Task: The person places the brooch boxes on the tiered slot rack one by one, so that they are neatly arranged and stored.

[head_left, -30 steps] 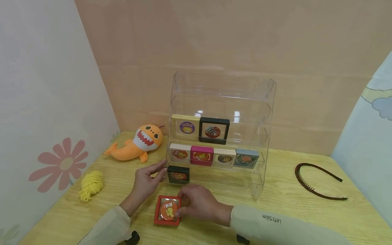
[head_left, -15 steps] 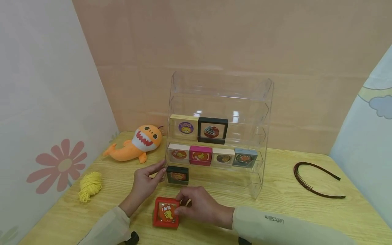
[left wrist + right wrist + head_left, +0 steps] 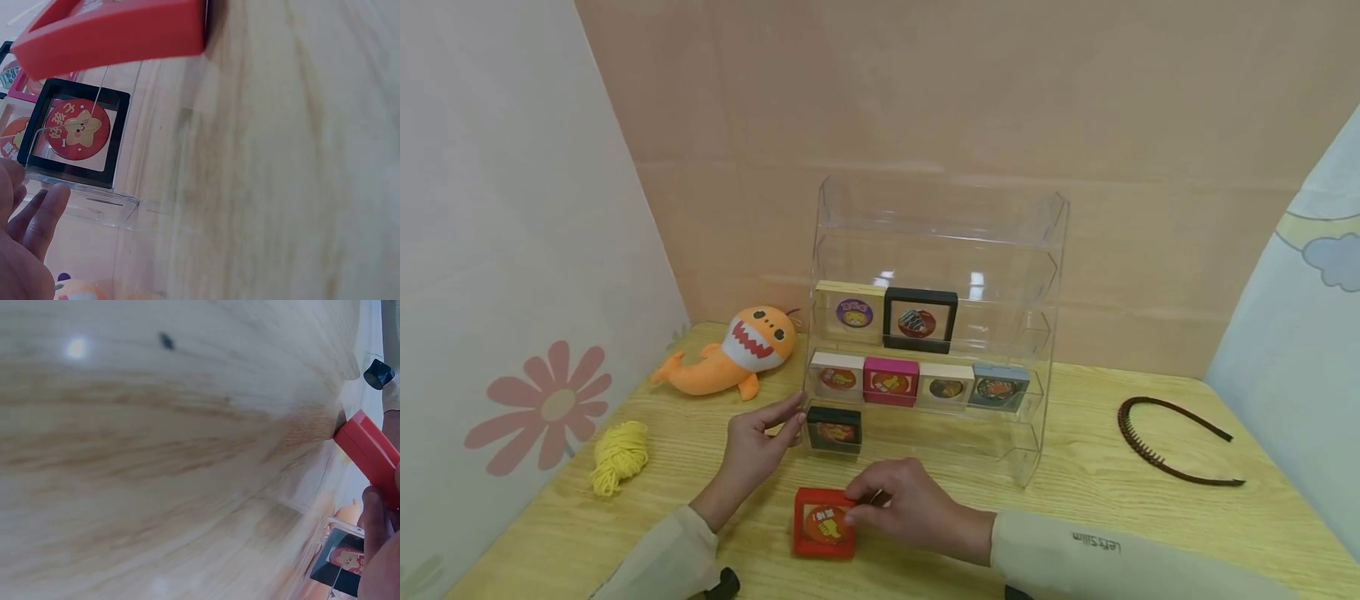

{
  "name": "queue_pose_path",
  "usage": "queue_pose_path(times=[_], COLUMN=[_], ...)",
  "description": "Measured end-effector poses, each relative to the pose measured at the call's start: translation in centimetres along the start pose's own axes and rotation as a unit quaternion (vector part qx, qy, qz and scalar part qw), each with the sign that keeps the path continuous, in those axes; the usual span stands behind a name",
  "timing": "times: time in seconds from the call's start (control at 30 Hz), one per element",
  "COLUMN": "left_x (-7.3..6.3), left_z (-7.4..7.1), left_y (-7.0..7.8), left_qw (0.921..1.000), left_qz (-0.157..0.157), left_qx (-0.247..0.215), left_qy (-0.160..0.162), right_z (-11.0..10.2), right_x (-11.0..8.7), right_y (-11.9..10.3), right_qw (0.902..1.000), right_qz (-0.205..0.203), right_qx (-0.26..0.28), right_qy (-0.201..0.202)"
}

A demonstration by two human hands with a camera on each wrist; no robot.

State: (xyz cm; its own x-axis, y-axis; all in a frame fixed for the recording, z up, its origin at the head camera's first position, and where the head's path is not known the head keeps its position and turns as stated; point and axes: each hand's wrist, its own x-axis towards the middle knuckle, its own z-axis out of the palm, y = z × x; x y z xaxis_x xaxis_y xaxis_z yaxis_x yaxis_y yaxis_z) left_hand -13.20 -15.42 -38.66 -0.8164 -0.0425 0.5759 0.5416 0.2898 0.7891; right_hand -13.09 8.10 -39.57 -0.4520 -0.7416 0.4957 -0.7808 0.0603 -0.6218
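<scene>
My right hand [image 3: 913, 508] pinches the right side of a red square display frame [image 3: 801, 546] holding a round badge with a yellow thumbs-up. The frame is tilted up towards the rack; its thick edge [image 3: 125, 44] fills the top of the left wrist view. At the left side of a clear acrylic tiered rack [image 3: 1022, 450], my left hand [image 3: 756, 446] touches the side wall with fairly straight fingers. Beside those fingertips, a black frame [image 3: 835, 450] with a red star badge stands on the bottom tier, at its left end.
Above the black frame stands a row with a white frame [image 3: 837, 361], a pink frame [image 3: 891, 367], a cream frame [image 3: 947, 372] and a blue-grey frame [image 3: 1002, 375]. An orange shark plush [image 3: 707, 371] and yellow yarn [image 3: 619, 458] lie left; a dark headband [image 3: 1131, 433] lies right.
The red frame has tilted up from lying nearly flat and shifted slightly right, with my right hand pinching it. My left hand has stayed at the rack's side.
</scene>
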Motion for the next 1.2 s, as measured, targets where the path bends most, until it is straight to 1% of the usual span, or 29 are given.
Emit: queue_pose_path(times=[0.03,0.13,0.2,0.27,0.33,0.43,0.57,0.73,0.87,0.9,1.0,1.13,1.2], left_x=[0.0,0.0,0.0,0.0,0.0,0.0,0.0,0.0,0.0,0.0,-0.1,-0.3,-0.3], left_z=[0.0,0.1,0.2,0.2,0.1,0.2,0.2,0.1,0.1,0.1,0.0,0.0,0.0], left_y=[0.1,0.3,0.4,0.4,0.4,0.3,0.3,0.5,0.3,0.2,-0.9,-2.6,-2.9], left_qw=[1.0,0.9999,0.9998,0.9996,0.9994,0.9994,0.9995,0.9994,0.9993,0.9994,0.9994,0.9993,0.9994], left_qz=[-0.004,-0.013,-0.02,-0.025,-0.032,-0.033,-0.031,-0.034,-0.037,-0.035,-0.034,-0.035,-0.032], left_qx=[-0.002,-0.006,-0.008,-0.009,-0.009,-0.009,-0.008,-0.004,-0.003,-0.003,-0.006,-0.008,-0.009], left_qy=[0.0,0.0,-0.001,-0.003,-0.004,-0.002,-0.001,-0.002,-0.003,-0.004,0.0,0.007,0.009], right_z=[-0.1,-1.0,-1.4,-1.8,-1.9,-2.3,-3.2,-4.6,-5.9,-6.2,-7.0,-7.8,-8.1], right_x=[-0.1,-0.2,-0.4,-0.8,-1.3,-2.0,-2.3,-2.6,-2.2,-2.1,-1.7,-1.4,-1.3], right_y=[0.0,-1.4,-1.8,-1.7,-0.7,0.3,0.7,0.3,-1.1,-1.5,-2.3,-2.4,-2.2], right_qw=[1.0,0.9998,0.9997,0.9996,0.9996,0.9994,0.9987,0.9979,0.997,0.9968,0.9957,0.993,0.9913], right_qz=[-0.004,-0.016,-0.019,-0.018,-0.017,-0.015,-0.022,-0.02,-0.016,-0.014,-0.014,-0.021,-0.027], right_qx=[0.001,0.007,0.007,0.008,0.007,0.006,-0.001,-0.009,-0.016,-0.019,-0.031,-0.046,-0.054], right_qy=[0.004,0.013,0.017,0.019,0.022,0.031,0.047,0.061,0.073,0.076,0.086,0.107,0.117])
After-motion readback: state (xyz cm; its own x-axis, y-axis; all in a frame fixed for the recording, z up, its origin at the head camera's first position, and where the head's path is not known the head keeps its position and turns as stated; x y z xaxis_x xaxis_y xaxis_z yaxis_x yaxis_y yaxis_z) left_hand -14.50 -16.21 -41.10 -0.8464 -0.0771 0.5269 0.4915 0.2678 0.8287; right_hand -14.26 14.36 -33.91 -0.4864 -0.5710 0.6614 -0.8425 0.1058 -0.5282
